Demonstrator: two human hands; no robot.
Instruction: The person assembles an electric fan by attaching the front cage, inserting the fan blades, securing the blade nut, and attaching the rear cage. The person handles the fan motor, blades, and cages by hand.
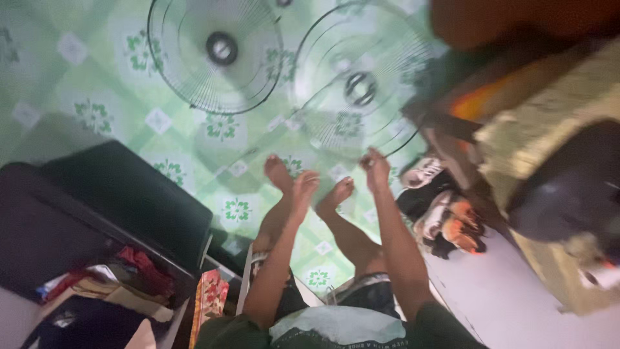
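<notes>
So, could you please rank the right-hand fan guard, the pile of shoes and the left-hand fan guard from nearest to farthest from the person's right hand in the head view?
1. Right-hand fan guard: the right hand touches its lower rim; whether the grip is closed is blurred.
2. Pile of shoes: just to the right of the hand, on the floor.
3. Left-hand fan guard: far upper left.

Both bare arms stretch forward past the knees. The left hand point(305, 184) hangs loose, while the right hand point(376, 167) reaches further, fingers pinched together.
</notes>
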